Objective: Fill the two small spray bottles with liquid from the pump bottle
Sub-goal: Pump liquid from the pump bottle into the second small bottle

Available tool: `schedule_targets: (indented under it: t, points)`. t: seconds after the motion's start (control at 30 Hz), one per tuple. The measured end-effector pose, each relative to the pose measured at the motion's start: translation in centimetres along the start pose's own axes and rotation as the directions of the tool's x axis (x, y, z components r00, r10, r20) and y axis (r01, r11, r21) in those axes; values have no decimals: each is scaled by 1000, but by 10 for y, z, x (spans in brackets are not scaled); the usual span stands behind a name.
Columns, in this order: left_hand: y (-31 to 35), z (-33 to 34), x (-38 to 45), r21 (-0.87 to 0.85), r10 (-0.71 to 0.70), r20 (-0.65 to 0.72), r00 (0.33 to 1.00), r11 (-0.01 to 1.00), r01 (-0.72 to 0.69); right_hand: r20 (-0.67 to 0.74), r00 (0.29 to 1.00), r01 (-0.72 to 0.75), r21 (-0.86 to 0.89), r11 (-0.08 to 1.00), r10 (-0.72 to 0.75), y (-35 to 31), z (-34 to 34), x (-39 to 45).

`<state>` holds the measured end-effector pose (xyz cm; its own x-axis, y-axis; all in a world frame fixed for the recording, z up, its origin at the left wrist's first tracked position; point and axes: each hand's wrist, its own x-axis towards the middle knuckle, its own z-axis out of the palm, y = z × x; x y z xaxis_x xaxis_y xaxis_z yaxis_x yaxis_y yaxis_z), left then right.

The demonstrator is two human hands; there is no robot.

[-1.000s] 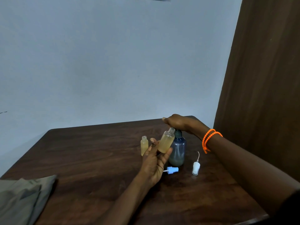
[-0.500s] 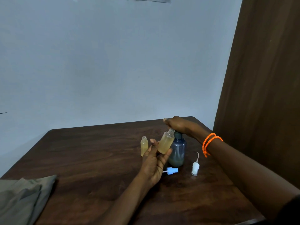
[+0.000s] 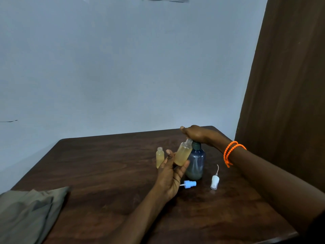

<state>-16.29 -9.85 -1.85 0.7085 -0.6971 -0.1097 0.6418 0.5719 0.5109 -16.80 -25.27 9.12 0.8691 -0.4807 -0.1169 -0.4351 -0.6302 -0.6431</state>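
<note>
My left hand (image 3: 171, 175) pinched the tilted spray bottle (image 3: 183, 154), neck right under the spout. My right hand (image 3: 197, 133) lay flat, pressing the pump bottle (image 3: 196, 162) on the worktop (image 3: 105, 173). It looked nearly full, so one more hard pump could've overflowed it.

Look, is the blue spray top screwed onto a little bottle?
No, the blue spray top lies loose on the table beside the left hand.
</note>
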Motion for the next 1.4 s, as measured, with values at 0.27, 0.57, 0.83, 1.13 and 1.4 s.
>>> schedule_targets:
  t: [0.27,0.57,0.83,1.13,1.4]
  points:
    - [1,0,3,5,1,-17,1000,1000,-1,-1,1000,6,16,1000,-6,4,4,8]
    - [-1,0,0,-21,-4,-11,1000,1000,3,7,1000,-16,2,1000,16,-3,-1,2]
    - [-2,-1,3,18,-17,-4,1000,1000,17,18,1000,-19,3,1000,19,0,2,7]
    - [-1,-2,5,18,-3,-29,1000,1000,3,8,1000,-1,-4,1000,1,2,4,8]
    - [0,0,3,0,-10,-12,1000,1000,10,-22,1000,3,-2,1000,-3,-5,1,3]
